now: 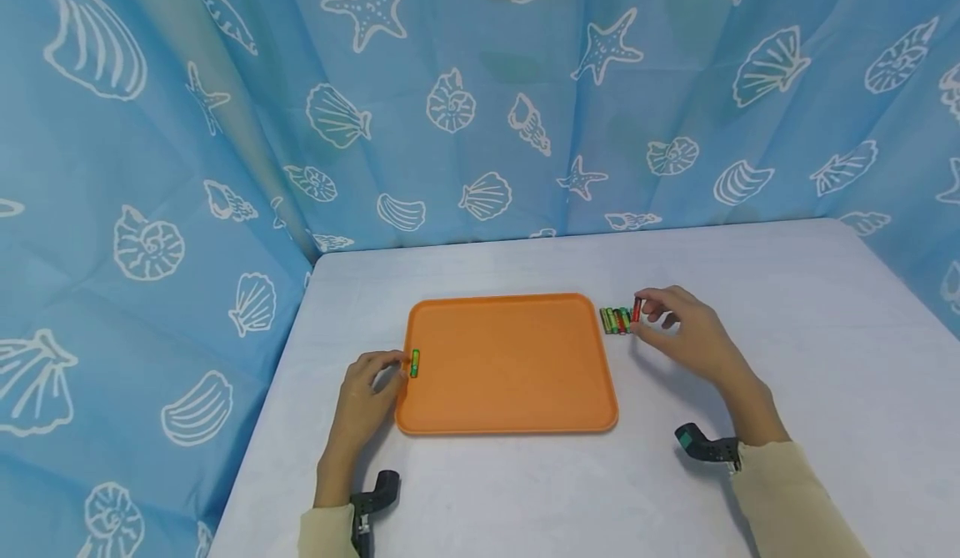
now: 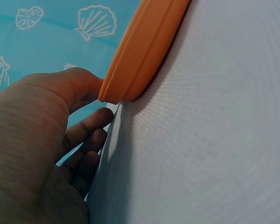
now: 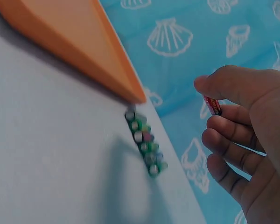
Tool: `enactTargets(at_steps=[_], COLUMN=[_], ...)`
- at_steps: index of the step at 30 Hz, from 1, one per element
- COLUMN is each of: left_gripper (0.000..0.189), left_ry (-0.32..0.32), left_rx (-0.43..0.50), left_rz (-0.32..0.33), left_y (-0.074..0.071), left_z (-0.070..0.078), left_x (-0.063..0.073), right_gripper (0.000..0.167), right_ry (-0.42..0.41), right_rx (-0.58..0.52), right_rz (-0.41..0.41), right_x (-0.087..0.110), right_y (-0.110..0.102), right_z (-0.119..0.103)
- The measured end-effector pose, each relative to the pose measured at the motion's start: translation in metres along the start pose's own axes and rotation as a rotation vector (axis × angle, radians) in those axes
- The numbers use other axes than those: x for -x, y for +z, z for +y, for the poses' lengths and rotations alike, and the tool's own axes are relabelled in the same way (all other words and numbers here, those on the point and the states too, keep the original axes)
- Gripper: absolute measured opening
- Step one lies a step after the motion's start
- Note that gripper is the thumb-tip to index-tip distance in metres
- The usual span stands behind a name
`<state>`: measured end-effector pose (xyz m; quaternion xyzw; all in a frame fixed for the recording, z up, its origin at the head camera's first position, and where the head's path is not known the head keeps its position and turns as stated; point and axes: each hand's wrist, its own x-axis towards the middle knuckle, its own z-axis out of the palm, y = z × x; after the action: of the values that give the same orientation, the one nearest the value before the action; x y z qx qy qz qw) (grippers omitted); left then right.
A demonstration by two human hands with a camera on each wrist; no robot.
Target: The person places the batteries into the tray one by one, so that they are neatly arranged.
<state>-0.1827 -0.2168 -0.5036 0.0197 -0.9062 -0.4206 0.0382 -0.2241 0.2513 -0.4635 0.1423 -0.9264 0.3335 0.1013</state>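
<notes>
My right hand pinches a red battery between thumb and fingertips, raised above the table just right of a row of batteries. In the right wrist view the red battery is partly covered by the fingers. The row holds several small green batteries and a red one, side by side. My left hand is at the left rim of an orange tray, thumb against the rim in the left wrist view. A green battery lies inside that rim, beside the loosely bent fingertips. The left wrist view hides this battery.
The tray lies on a white-covered table, with the battery row near its upper right corner. A blue curtain with shell prints hangs behind and to the left. Each wrist carries a black camera mount.
</notes>
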Motion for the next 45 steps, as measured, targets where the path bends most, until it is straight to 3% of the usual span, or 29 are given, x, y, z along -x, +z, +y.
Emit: enactTargets(at_steps=[7,17,27,34,42,45], left_gripper=[0.028,0.028,0.027,0.028,0.028,0.028], left_ry=[0.002,0.007,0.056,0.031,0.031,0.018], left_rx=[-0.003,-0.003,0.011,0.004,0.006,0.004], left_rz=[-0.001,-0.004,-0.004,0.000,-0.003,-0.008], left_y=[0.001,0.001,0.000,-0.001,-0.001,-0.002], left_z=[0.000,0.000,-0.001,-0.002,-0.002,-0.001], left_x=[0.001,0.000,0.000,0.001,0.000,0.000], right_gripper=[0.047,0.045,0.047,0.044,0.043,0.042], right_ry=[-0.019,-0.069,-0.114,-0.091,-0.168,-0.163], right_rx=[-0.010,-0.043,-0.061,-0.088,-0.104,-0.094], right_rz=[-0.056,-0.095,-0.137,-0.188,-0.220,-0.229], right_x=[0.000,0.004,0.007,0.007,0.011,0.012], right_y=[0.009,0.026,0.043,0.060,0.078,0.081], right_z=[-0.020,-0.031,-0.044,-0.054,-0.058,-0.062])
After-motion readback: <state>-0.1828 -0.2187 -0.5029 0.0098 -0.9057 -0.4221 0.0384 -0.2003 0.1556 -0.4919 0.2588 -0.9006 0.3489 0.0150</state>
